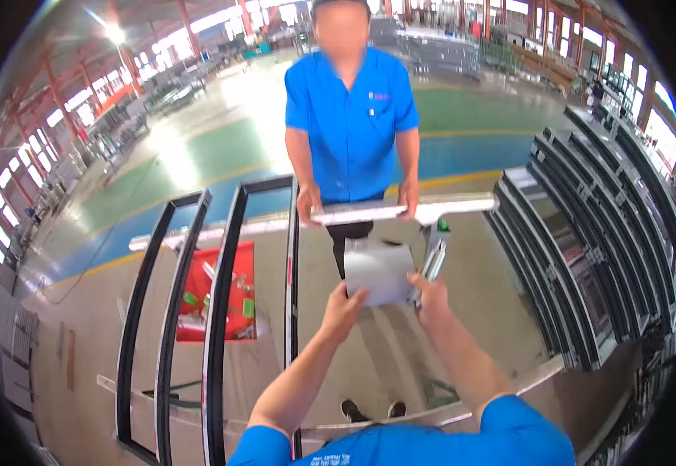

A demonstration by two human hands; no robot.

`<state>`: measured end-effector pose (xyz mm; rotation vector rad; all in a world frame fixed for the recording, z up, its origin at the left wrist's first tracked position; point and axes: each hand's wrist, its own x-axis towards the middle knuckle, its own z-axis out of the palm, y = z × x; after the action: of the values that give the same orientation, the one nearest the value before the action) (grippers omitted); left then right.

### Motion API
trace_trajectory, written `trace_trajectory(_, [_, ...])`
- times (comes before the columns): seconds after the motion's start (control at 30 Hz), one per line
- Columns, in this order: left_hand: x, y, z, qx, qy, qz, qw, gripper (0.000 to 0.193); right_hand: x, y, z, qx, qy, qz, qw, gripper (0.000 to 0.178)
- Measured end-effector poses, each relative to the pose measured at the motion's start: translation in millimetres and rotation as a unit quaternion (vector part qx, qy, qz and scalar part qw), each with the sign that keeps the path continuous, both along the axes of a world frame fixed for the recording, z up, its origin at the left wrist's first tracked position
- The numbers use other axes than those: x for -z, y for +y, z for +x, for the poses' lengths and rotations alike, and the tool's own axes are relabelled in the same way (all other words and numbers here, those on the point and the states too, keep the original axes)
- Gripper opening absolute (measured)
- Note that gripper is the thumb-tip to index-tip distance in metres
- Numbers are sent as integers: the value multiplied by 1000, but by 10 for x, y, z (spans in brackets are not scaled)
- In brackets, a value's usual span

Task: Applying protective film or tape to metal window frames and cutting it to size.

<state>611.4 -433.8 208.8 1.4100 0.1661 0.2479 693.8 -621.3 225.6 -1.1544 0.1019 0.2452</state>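
Note:
A thin, flat grey panel [379, 268] is held out in front of me, tilted. My left hand [344, 309] grips its near left corner, thumb on top. At its right edge my right hand [431, 297] closes with the thumb over the panel. A slim silver tool-like piece [436, 260] with a green end rises beside the right hand; I cannot tell whether that hand also holds it. Across from me, a person in a blue shirt [350, 124] rests both hands on a pale rail [365, 213].
Long black-and-silver frames [221, 326] lie to my left, over a red bin [246, 311] with green and silver pieces. Many similar frames [587, 241] are stacked at the right. A pale near rail [509, 388] crosses in front of my feet.

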Motion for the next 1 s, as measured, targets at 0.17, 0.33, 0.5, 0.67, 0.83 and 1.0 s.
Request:
trace_trajectory(0.17, [-4,146,74,-11,19,-23,1000,37,-31,189,55,-1,-11,11,1000,16])
trace_trajectory(0.33, [83,201,14,-13,27,-35,999,38,161,237,79,-27,8,22,999,19])
trace_trajectory(0.5, [150,225,-30,-24,40,-25,999,38,155,294,20,-22,7,7,1000,20])
trace_trajectory(0.67, [180,236,-44,-33,45,-35,998,40,175,301,-1,-43,12,27,999,20])
trace_trajectory(0.83, [205,235,-56,-37,62,-23,997,44,313,301,5,-54,35,29,997,19])
trace_trajectory(1.0, [253,271,-21,-50,115,-49,991,42,469,323,28,-73,37,32,996,19])
